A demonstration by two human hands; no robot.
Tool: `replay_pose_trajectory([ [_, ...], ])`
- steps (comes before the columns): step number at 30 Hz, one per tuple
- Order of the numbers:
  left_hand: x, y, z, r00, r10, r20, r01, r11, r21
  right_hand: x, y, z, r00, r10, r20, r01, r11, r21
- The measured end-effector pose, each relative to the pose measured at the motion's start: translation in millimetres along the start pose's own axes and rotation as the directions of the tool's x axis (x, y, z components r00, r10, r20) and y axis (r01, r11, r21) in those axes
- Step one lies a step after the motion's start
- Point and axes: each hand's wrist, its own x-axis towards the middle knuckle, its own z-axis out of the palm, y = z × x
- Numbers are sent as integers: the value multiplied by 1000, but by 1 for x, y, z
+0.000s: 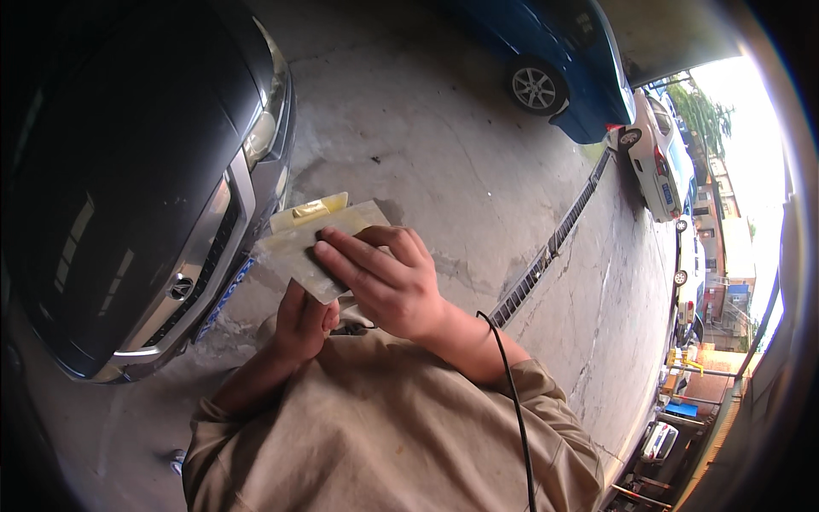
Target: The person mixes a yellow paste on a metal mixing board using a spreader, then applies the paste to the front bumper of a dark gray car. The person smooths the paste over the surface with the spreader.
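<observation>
My right hand (384,277) has its fingertips on a pale, square, board-like plate (290,252), with its index and middle fingers laid over the top face. A thin yellow piece (307,210) with a shiny smear shows along the plate's far edge; whether it is separate I cannot tell. My left hand (307,316) is curled below the plate's near edge, gripping it or something under it; the exact hold is hidden. A thin black cable (514,401) hangs beside my right forearm.
A dark car (128,196) is close on the left, its front facing me. A blue car (563,51) and white car (661,175) stand beyond. A metal drain grate (546,260) crosses the concrete floor (426,136). More vehicles, buildings and trees line the bright right side.
</observation>
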Motion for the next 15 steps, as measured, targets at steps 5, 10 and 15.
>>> replay_pose_trajectory([
  [5,-1,3,3,998,-58,-11,58,998,-30,4,-3,-3,996,26,-85,-25,1000,14],
  [10,-2,24,-9,956,-250,153,273,949,-159,13,15,-14,973,126,-191,-62,948,311],
  [15,-5,41,-42,881,-330,340,391,911,-129,9,35,-30,995,68,68,-93,858,505],
])
